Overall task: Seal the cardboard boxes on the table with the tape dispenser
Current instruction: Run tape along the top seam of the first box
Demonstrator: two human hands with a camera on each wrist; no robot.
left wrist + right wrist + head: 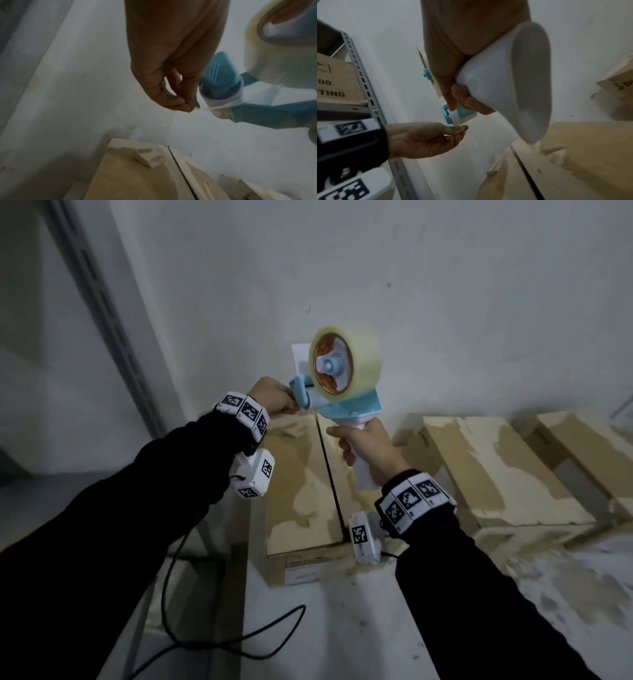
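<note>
My right hand (pixel 368 450) grips the white handle (pixel 505 83) of a blue tape dispenser (pixel 346 402) and holds it up in front of the wall. A roll of clear tape (pixel 346 362) sits on it. My left hand (pixel 274 397) is at the dispenser's front end. Its thumb and fingertips (pixel 181 104) pinch the loose end of the tape (pixel 214 107) beside the roller. Below both hands a cardboard box (pixel 301 481) lies on the table with its two top flaps closed and a dark seam (pixel 330 470) between them. Old tape has torn patches off its surface.
More cardboard boxes (pixel 493 467) lie in a row to the right on the white table (pixel 342 628). A grey metal shelf post (pixel 363 81) with a printed carton (pixel 334 81) stands at the left. A black cable (pixel 212 642) hangs from my left wrist.
</note>
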